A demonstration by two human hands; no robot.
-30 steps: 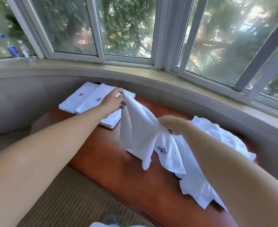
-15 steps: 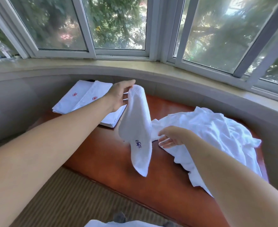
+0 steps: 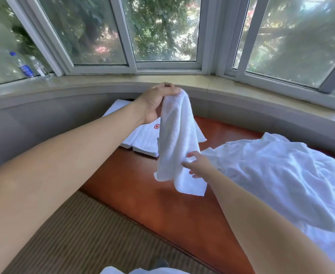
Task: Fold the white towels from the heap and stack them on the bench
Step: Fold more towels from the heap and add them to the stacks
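The fingers (image 3: 170,91) of the left hand (image 3: 154,103) pinch the top of one white towel (image 3: 177,147) and hold it up high, so it hangs down over the counter (image 3: 154,198). The fingers of the right hand (image 3: 199,165) are spread and loose, touching the low part of the hanging towel. They do not grip it.

Just behind the left hand, the folded towels (image 3: 143,141) lie stacked on the counter. One shows a small red flower mark (image 3: 157,126). To the right lies the heap (image 3: 281,175) of white towels, rumpled.

On the window sill (image 3: 83,84) at far left stands a water bottle (image 3: 22,65) with a blue label. Its words are too blurry to read.

Half a second ago the towel hung lower and showed a blue mark; now it is lifted higher and that mark is out of sight. The right hand has moved from the heap up to the towel.
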